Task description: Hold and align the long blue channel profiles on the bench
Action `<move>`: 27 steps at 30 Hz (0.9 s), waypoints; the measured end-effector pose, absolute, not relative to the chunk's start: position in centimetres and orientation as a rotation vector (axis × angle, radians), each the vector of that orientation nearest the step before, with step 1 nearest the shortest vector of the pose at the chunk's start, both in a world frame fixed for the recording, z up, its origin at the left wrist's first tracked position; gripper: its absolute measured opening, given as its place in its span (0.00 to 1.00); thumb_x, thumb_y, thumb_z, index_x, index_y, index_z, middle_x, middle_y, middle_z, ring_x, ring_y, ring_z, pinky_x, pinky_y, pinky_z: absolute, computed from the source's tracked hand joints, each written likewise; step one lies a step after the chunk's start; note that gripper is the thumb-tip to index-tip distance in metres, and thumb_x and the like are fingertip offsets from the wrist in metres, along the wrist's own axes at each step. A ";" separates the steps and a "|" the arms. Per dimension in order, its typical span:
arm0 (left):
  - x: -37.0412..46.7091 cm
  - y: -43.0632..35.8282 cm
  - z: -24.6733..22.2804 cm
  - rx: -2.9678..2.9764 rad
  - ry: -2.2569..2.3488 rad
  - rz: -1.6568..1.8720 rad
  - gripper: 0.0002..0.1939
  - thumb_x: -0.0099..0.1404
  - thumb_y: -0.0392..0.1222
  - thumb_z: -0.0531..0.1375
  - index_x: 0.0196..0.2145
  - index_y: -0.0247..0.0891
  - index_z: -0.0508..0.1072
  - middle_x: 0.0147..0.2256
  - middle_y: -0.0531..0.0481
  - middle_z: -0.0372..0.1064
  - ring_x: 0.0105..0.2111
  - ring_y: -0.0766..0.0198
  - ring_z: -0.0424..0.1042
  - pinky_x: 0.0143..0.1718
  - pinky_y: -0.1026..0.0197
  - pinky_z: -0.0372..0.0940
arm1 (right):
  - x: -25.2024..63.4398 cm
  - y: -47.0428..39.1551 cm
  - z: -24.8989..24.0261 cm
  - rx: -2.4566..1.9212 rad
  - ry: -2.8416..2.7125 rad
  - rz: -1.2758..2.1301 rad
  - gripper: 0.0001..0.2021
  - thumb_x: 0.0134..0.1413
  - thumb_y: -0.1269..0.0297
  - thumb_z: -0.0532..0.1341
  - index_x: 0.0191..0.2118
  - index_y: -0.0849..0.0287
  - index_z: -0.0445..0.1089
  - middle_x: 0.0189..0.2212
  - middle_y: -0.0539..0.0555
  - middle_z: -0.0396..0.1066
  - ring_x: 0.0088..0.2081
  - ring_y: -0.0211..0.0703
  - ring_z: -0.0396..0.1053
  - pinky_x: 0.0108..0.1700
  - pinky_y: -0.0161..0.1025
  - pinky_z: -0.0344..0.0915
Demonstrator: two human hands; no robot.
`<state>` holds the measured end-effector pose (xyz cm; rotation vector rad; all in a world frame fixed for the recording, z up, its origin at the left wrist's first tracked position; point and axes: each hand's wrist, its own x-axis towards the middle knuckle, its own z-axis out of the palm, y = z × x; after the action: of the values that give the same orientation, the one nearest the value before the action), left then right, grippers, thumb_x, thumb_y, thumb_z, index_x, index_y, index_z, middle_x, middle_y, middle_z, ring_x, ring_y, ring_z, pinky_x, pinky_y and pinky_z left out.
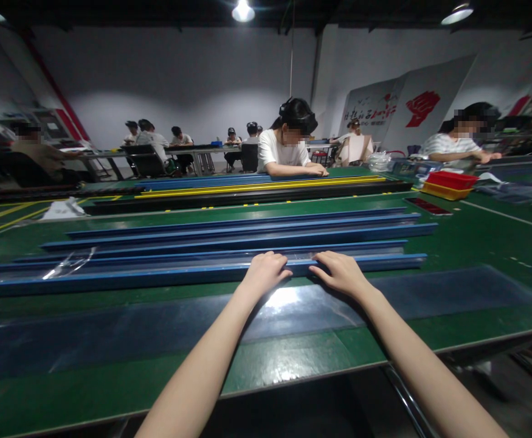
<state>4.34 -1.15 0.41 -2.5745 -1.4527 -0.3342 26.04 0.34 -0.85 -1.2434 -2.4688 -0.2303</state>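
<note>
The nearest long blue channel strip [156, 283] lies lengthwise across the green table [288, 365]. My left hand [268, 271] is closed over it near the middle, thumb on the near side and fingers curled over the top. A short gap to the right, my right hand [338, 271] grips the same strip in a mirrored pose. Fingertips of both hands are partly hidden behind its edge. Clear plastic film [72, 261] shows along the channel at the left. Under my forearms a flat transparent plastic strip [133, 319] is spread on the table.
More blue strips [247, 236] lie just beyond. Farther back are black strips [247, 198] and yellow strips [256, 188]. A co-worker [288, 143] leans over the far side. At right are a phone [428, 206], a red bin [450, 180] and another person [457, 146].
</note>
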 end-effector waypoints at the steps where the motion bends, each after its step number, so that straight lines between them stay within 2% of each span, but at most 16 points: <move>1: 4.3 -1.1 0.4 -2.573 -1.451 -0.335 0.11 0.61 0.48 0.55 0.33 0.38 0.70 0.35 0.49 0.71 0.37 0.60 0.68 0.35 0.62 0.61 | 26.0 0.3 -0.9 -1.237 -2.464 -0.220 0.15 0.57 0.56 0.50 0.41 0.59 0.67 0.38 0.57 0.72 0.39 0.43 0.68 0.38 0.35 0.59; 16: 4.4 -1.2 0.5 -2.553 -1.494 -0.304 0.12 0.61 0.49 0.54 0.35 0.39 0.70 0.34 0.48 0.72 0.37 0.59 0.69 0.35 0.62 0.61 | 26.1 0.7 -1.4 -1.255 -2.450 -0.217 0.18 0.57 0.55 0.50 0.46 0.58 0.67 0.44 0.55 0.71 0.44 0.44 0.68 0.43 0.37 0.62; 27: 4.4 -1.2 0.5 -2.549 -1.521 -0.288 0.13 0.62 0.50 0.53 0.35 0.39 0.71 0.34 0.48 0.72 0.36 0.59 0.69 0.35 0.62 0.61 | 26.0 0.5 -1.2 -1.236 -2.439 -0.210 0.18 0.56 0.56 0.50 0.47 0.59 0.67 0.44 0.56 0.71 0.45 0.45 0.68 0.45 0.39 0.63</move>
<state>4.44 -1.17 0.53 -2.5491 -1.5209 -0.2877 26.03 0.52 -1.25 -1.2365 -2.4393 -0.2095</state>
